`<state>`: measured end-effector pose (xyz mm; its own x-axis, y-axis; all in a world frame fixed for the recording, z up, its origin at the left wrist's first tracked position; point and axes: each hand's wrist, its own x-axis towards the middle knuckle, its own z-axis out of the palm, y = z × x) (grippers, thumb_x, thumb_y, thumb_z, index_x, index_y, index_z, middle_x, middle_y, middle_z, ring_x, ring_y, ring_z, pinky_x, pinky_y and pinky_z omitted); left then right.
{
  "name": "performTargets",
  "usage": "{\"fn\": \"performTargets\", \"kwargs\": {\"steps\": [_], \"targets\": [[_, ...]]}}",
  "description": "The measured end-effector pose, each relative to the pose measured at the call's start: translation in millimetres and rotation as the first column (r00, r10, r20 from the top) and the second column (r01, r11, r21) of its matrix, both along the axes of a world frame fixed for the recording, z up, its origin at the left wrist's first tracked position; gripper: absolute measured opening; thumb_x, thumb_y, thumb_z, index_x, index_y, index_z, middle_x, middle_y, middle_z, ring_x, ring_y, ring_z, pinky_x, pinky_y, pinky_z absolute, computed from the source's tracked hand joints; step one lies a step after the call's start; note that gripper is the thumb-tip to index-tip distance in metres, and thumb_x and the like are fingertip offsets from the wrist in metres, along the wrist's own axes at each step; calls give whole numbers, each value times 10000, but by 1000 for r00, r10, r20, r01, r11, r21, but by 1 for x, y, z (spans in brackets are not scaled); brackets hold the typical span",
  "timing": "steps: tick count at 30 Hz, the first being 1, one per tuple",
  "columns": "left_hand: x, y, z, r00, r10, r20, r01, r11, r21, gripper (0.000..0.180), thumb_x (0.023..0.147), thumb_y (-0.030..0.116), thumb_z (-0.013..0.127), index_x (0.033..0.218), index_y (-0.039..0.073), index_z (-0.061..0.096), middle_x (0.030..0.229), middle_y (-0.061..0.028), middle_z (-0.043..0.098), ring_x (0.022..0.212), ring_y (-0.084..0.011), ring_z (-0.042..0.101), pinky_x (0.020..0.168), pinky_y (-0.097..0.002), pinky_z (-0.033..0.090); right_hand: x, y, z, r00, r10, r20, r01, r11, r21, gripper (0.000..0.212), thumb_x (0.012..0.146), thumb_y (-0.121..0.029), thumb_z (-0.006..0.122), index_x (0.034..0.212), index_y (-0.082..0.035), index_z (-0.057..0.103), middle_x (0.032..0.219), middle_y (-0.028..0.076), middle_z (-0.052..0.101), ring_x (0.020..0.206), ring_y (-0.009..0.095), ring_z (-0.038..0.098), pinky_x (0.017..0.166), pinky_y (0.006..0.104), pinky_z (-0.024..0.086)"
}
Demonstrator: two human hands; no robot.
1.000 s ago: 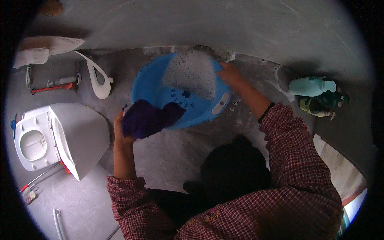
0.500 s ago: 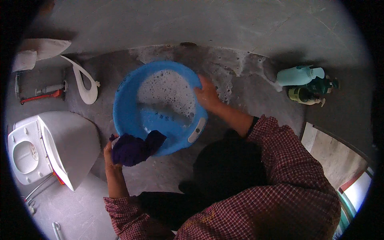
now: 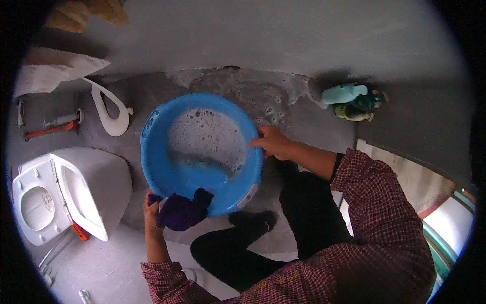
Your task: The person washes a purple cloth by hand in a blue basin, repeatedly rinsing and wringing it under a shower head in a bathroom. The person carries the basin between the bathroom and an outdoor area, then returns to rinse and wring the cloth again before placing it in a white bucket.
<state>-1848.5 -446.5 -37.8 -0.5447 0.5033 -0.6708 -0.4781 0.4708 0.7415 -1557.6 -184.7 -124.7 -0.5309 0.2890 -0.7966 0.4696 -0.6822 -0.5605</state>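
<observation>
- A round blue plastic basin (image 3: 151, 167) is tipped or carried clear of the wall: it was set against the floor's far edge a second ago and is now seen well apart from that edge, nearer the body.
- Wet foam patches (image 3: 271, 111) have been left exposed on the grey floor (image 3: 314, 119) along that edge, so the basin is judged to be in transit; whether it is lifted or dragged cannot be told.
- The basin's far right rim is grasped by the right hand (image 3: 273, 143), with the fingers curled over it.
- A bunched purple cloth (image 3: 183, 213) is clutched in the left hand (image 3: 152, 210) at the near left rim, partly overlapping it; whether the rim is gripped too cannot be told.
- Sudsy water (image 3: 205, 137) is contained in the basin, with foam gathered toward the far side.
- Toward the floor's far right corner, a pale turquoise bottle (image 3: 340, 94) and a green pump bottle (image 3: 348, 112) are grouped; a white toilet (image 3: 109, 177) is seen at left.
</observation>
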Motion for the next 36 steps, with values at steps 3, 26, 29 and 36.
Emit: {"fn": "performTargets", "kwargs": {"steps": [3,26,29,36], "targets": [[-6,-3,55,990,-136,-24,135,990,-29,325,696,47,475,1005,35,575,892,-47,598,811,-175,578,787,-268,465,20,-6,64,998,38,-46,-46,979,-200,456,728,-169,691,1137,-30,547,1038,142,609,890,253,611,692,384,517],[58,83,275,727,-606,324,524,794,309,367,848,316,586,1068,22,587,1043,-111,630,948,-245,617,852,-374,511,377,-331,411,63,-995,-82,994,70,-86,660,650,18,597,1276,3,388,1139,154,539,985,325,570,851,459,506],[96,131,279,668,-692,273,603,718,346,351,819,252,603,1071,8,596,980,-92,645,890,-206,635,784,-345,539,426,-347,422,-142,-983,-120,990,-142,-9,652,663,6,584,1277,19,367,1120,163,534,976,316,568,843,466,512],[221,216,314,742,-621,253,647,762,-27,383,888,283,529,1107,-23,600,1028,-158,639,904,-274,643,766,-387,544,525,-370,445,-500,-827,-257,839,-536,90,455,722,33,534,1170,29,456,999,116,572,850,254,597,805,407,509]]}}
